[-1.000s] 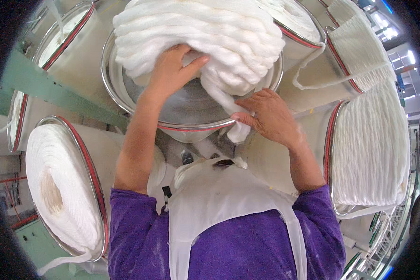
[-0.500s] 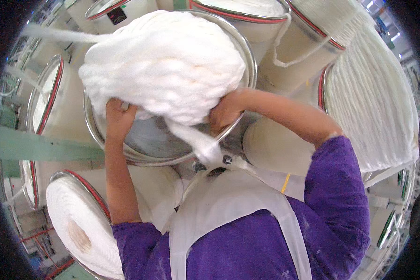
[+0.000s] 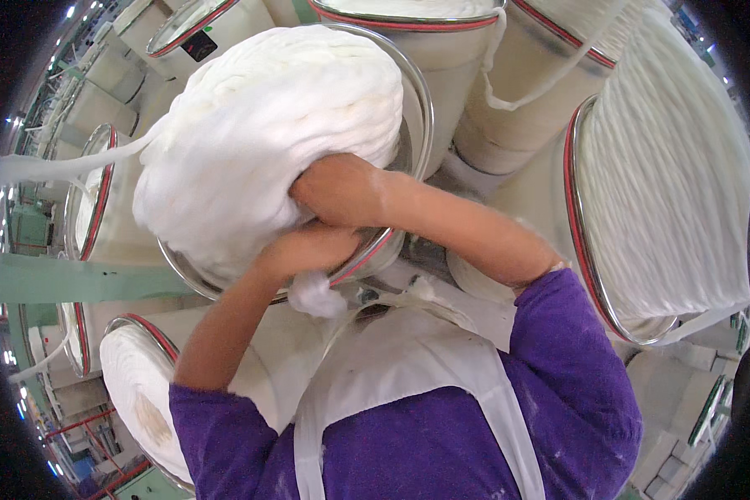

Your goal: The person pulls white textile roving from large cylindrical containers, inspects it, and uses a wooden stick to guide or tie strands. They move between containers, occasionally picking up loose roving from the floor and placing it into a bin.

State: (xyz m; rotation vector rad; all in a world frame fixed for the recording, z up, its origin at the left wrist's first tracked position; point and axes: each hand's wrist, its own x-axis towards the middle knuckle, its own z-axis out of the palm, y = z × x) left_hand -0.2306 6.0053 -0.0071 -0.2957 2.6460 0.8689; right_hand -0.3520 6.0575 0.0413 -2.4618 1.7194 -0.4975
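Note:
A thick coil of white sliver (image 3: 283, 92) stands tilted out of a large round can (image 3: 427, 108) with a metal rim. My right hand (image 3: 333, 190) is curled against the coil's near side, its fingertips sunk in the soft fibre. Just below it, my left hand (image 3: 312, 248) lies bent over the can's near rim, its fingers closed and partly hidden under my right wrist. A loose tuft of sliver (image 3: 317, 295) hangs beneath the left hand. From the coil's left side a sliver strand (image 3: 75, 163) stretches away to the left.
More cans surround me: one with overflowing sliver (image 3: 658, 183) at right, another with a round sliver coil (image 3: 137, 392) at lower left. Further cans (image 3: 408, 21) stand behind. A green beam (image 3: 83, 277) crosses at left. A sliver strand (image 3: 508, 104) loops down at the upper right.
Both hands have come together at the coil's near side; the right moved left and the left moved right. The coil has shifted slightly left and tilted. The hanging strand is now mostly covered.

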